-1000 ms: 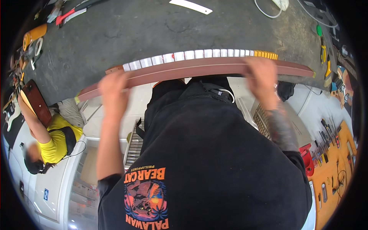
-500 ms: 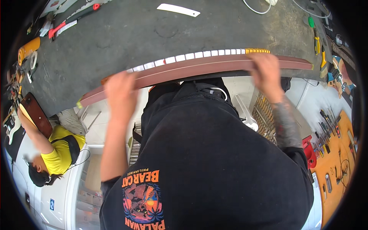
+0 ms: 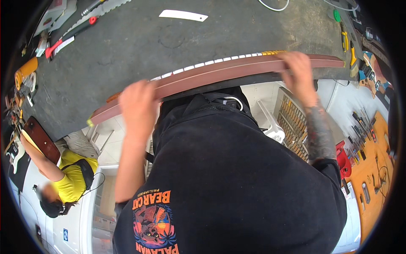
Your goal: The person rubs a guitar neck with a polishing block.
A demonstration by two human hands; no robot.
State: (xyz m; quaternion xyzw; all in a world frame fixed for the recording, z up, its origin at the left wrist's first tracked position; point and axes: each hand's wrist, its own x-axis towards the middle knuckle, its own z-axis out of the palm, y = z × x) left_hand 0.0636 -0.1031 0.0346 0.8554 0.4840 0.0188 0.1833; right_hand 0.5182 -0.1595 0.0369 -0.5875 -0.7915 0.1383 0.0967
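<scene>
A long reddish-brown bar point(image 3: 220, 72) with yellow-green ends lies along the near edge of the dark workbench. My left hand point(image 3: 139, 106) is closed over its left part, and my right hand point(image 3: 299, 70) grips it toward the right end, fingers over the top and slightly blurred. Right behind the bar, partly hidden by it, runs a narrow strip point(image 3: 211, 62) of white segments that turn yellow near my right hand. An orange-brown end piece point(image 3: 112, 98) shows beside my left hand; whether it belongs to the strip I cannot tell.
A white blade-shaped piece point(image 3: 183, 15) lies on the bench point(image 3: 118, 51). At the left are a red-handled tool point(image 3: 53, 48) and an orange roll point(image 3: 27, 70); at the right, yellow-handled tools point(image 3: 344, 38). A co-worker in a yellow shirt point(image 3: 76, 180) handles a brown panel point(image 3: 42, 133).
Both hands and the bar have slid a little to the right relative to the strip and bench. The whole view has shifted slightly, and both hands keep their hold.
</scene>
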